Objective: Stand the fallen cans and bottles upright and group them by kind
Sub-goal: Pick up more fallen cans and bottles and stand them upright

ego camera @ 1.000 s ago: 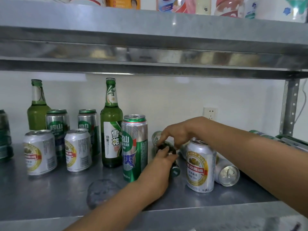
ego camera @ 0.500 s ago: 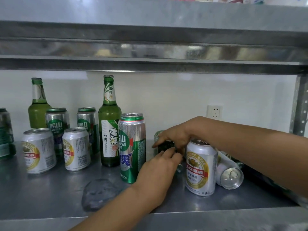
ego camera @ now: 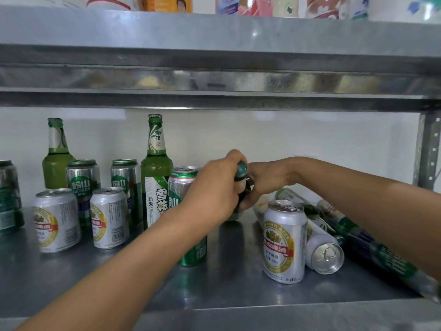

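— Metal shelf (ego camera: 238,290): where's the green bottle (ego camera: 241,170)?
— Just behind and left of the upright white can (ego camera: 285,240), cap up.
— Fingers?
— Left hand (ego camera: 214,192) grasps its neck, and right hand (ego camera: 265,180) curls round its body. A fallen can (ego camera: 324,252) lies touching the white can's right.

A shop or stockroom is suggested. Beer cans (ego camera: 57,220) and green beer bottles (ego camera: 156,177) are stocked on a metal shelf (ego camera: 71,283) with a perforated upright (ego camera: 427,149), and packaged goods (ego camera: 167,3) are seen on the shelf above (ego camera: 214,32).
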